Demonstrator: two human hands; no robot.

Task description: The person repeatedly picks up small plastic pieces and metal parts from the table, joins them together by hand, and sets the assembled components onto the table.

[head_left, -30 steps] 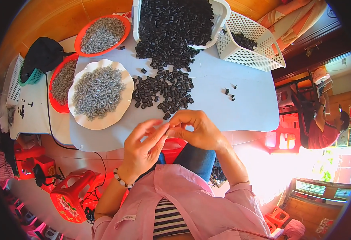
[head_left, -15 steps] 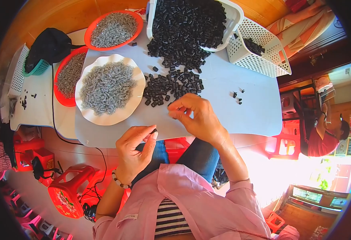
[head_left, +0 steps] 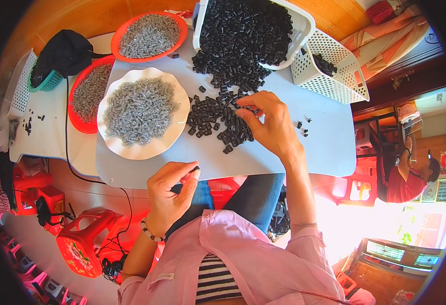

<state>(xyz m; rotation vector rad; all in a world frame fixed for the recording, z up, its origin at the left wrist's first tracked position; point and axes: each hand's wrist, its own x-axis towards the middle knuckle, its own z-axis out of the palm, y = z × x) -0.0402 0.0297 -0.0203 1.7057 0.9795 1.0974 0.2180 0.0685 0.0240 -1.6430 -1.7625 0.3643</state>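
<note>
My left hand [head_left: 170,190] is at the table's near edge, thumb and forefinger pinched on a small black plastic piece [head_left: 196,169]. Only the end of that piece shows between the fingertips. Farther right, my right hand [head_left: 270,122] reaches over a loose heap of black plastic pieces [head_left: 202,113]. Its thumb and forefinger are bent and slightly apart, with their tips touching or just above the heap. Left of the heap stands a white scalloped plate [head_left: 179,127] piled with small clear-grey pieces [head_left: 139,112].
A white tub [head_left: 304,20] spills more black pieces at the back, beside a perforated white basket [head_left: 335,81]. Two red plates [head_left: 180,36] of grey pieces stand at the left. A few black bits [head_left: 302,128] lie at the right. A person [head_left: 408,175] sits farther right.
My right hand has moved away from me, from near the left hand to the heap. Some black pieces now lie nearer the table's front. The left hand keeps its pinch.
</note>
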